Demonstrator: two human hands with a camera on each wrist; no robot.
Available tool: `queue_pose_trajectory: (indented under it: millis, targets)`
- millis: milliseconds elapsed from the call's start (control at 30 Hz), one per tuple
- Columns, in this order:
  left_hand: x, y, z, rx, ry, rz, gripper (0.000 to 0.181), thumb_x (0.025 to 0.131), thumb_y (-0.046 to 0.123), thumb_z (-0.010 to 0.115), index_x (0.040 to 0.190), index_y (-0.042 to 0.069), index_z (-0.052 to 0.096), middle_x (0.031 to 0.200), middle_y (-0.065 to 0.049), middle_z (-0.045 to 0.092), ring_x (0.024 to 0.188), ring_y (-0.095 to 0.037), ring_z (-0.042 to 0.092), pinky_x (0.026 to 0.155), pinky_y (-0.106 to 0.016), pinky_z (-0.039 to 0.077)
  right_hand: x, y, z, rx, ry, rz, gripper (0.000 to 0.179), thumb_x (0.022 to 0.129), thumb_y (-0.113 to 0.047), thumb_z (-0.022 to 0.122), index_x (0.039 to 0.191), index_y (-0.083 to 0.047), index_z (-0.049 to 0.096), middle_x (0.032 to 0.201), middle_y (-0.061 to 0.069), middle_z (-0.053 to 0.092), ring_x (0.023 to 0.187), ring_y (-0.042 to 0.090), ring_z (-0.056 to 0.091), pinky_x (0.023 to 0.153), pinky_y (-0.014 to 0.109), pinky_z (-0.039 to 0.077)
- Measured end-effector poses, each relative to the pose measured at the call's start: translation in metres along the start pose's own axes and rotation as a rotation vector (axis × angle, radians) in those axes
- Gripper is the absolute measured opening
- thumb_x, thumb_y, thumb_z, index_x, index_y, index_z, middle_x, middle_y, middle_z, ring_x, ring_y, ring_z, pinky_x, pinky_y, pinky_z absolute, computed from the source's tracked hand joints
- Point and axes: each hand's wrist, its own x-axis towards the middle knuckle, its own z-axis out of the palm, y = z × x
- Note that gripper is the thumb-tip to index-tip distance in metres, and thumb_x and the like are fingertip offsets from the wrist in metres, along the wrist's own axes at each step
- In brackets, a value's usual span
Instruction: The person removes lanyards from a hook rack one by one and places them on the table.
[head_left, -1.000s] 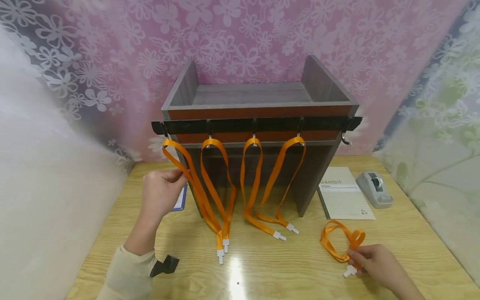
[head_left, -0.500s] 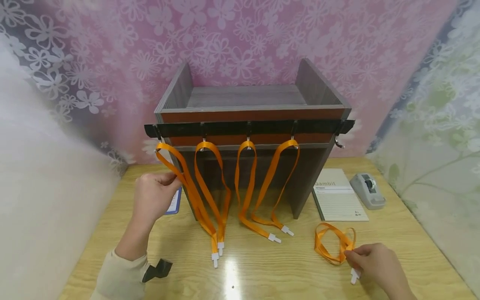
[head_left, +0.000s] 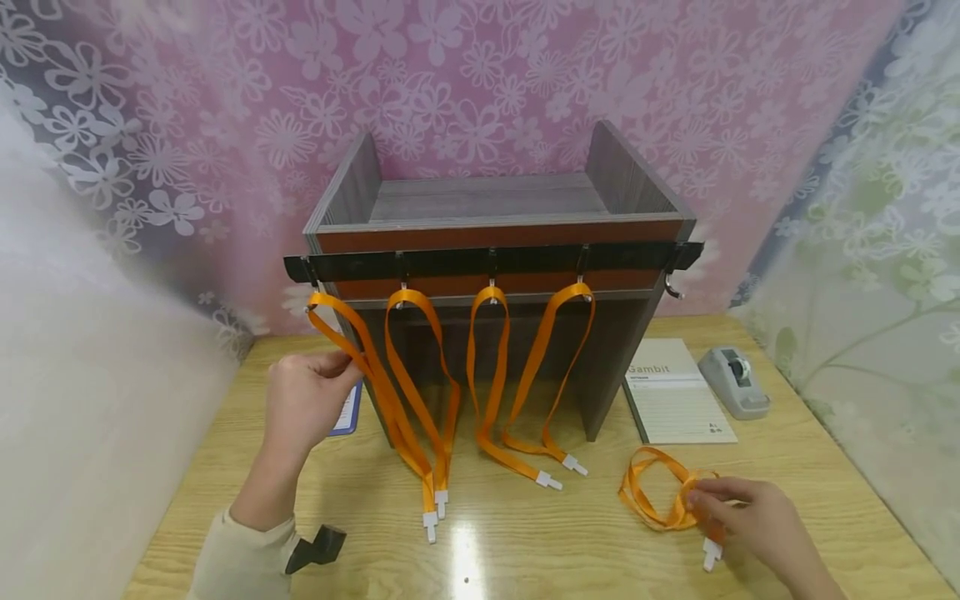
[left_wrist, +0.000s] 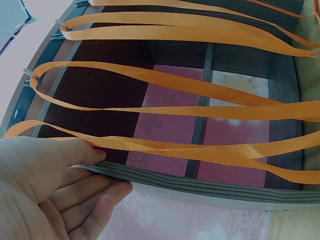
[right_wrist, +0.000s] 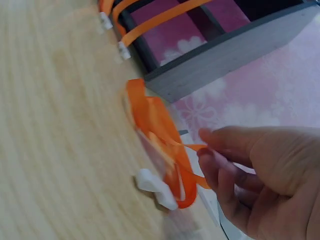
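Right hand (head_left: 753, 518) pinching looped orange lanyard (right_wrist: 154, 117) on worktop (head_left: 540, 550), left hand (head_left: 306, 400) at leftmost hanging lanyard (head_left: 388, 410), fingers' hold unclear

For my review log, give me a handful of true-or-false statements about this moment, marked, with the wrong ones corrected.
1. Four orange lanyards hang from the black rail. True.
2. Every hook on the rail carries a lanyard. False: the rightmost hook is bare.
3. The right hand pinches a loosely coiled lanyard. True.
4. That coiled lanyard has a black clip. False: its white clip is in plain view.
5. The left hand is at the left side of the gray shelf unit. True.
6. A notebook lies on top of the shelf unit. False: the Gambit notebook lies on the table, beside a tape dispenser.
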Motion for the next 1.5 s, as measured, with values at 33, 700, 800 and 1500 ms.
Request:
queue_pose_trajectory:
  millis: [33,700,800,1500]
  targets:
    - [0.000,0.000,0.000,0.003,0.001,0.000,0.018,0.088,0.023,0.076,0.097,0.008,0.081,0.080,-0.009,0.078,0.070,-0.026,0.074,0.064,-0.045,0.060,0.000,0.000,-0.001,0.030,-0.004,0.012,0.044,0.089,-0.042,0.074,0.114,-0.006,0.076,0.105,0.011,0.077,0.078,0.006,0.069,0.064,0.023,0.058]
    - [0.005,0.003,-0.007,0.050,-0.063,-0.007,0.016,0.088,0.023,0.073,0.091,0.012,0.083,0.078,-0.005,0.078,0.057,-0.017,0.069,0.041,-0.026,0.045,-0.003,-0.026,-0.032,0.222,0.095,-0.191,0.046,0.098,-0.026,0.066,0.138,-0.006,0.059,0.095,-0.017,0.075,0.077,0.015,0.073,0.064,0.030,0.059]
    - [0.006,0.004,-0.007,0.066,-0.049,0.005,0.014,0.087,0.021,0.073,0.088,0.012,0.084,0.076,-0.005,0.078,0.055,-0.017,0.067,0.041,-0.028,0.045,-0.004,-0.035,-0.038,0.248,0.126,-0.229,0.042,0.098,-0.022,0.065,0.137,-0.006,0.061,0.093,-0.017,0.075,0.074,0.014,0.072,0.062,0.028,0.058]
    - [0.004,0.010,-0.003,0.140,-0.042,0.036,0.016,0.084,0.014,0.068,0.083,0.007,0.083,0.074,-0.008,0.077,0.042,-0.014,0.058,0.036,-0.027,0.038,0.015,-0.095,-0.032,0.464,0.171,-0.521,0.033,0.094,0.003,0.064,0.127,0.006,0.064,0.088,-0.008,0.077,0.062,0.013,0.068,0.054,0.025,0.054]
